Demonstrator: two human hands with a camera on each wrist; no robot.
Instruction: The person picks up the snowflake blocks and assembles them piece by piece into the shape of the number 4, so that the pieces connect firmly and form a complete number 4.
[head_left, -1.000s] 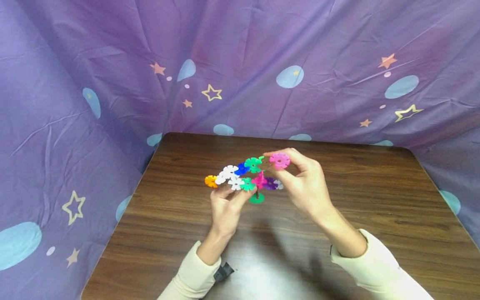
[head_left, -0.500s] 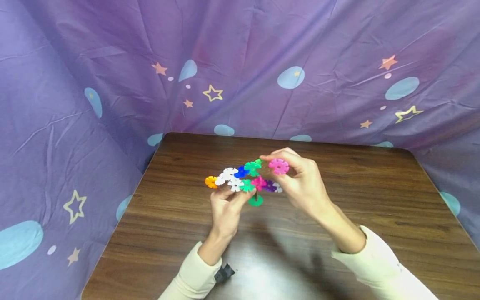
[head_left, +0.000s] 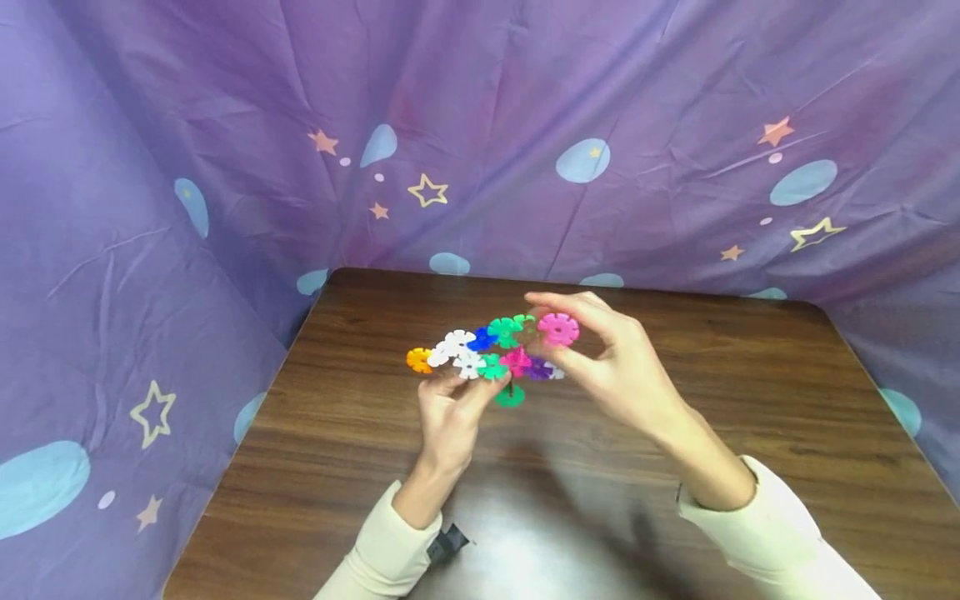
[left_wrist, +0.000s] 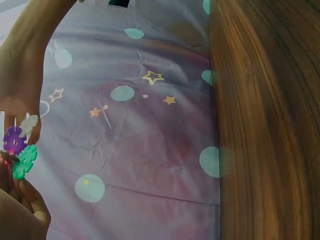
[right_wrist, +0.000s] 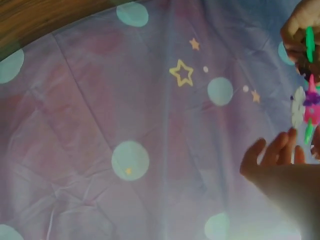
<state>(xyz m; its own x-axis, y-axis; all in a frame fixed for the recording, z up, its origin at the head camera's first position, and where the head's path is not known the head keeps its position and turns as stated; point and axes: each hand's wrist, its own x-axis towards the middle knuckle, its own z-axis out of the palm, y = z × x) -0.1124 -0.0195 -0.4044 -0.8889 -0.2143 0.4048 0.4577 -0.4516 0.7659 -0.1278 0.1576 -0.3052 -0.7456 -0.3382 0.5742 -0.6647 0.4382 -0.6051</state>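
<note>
A model of interlocking plastic snowflake discs point(head_left: 491, 365) in white, orange, blue, green, pink and purple is held above the table in the head view. My left hand point(head_left: 450, 425) grips its lower left part, thumb in front and fingers mostly hidden behind. At the right end, my right hand point(head_left: 618, 367) curls its thumb and fingers around the edge, beside a pink disc point(head_left: 558, 329). Its index finger points out past the discs. A green disc point(head_left: 510, 396) hangs below on a dark stem. Purple point(left_wrist: 15, 141) and green discs point(left_wrist: 25, 161) show at the left wrist view's edge.
The brown wooden table point(head_left: 360, 467) lies under both hands. A purple curtain point(head_left: 495, 167) with stars and spots hangs behind it and at both sides. A black strap piece point(head_left: 447, 543) shows by the left cuff.
My right index finger has lifted and straightened away from the discs, and the right forearm has shifted slightly right. My left hand keeps its grip on the model.
</note>
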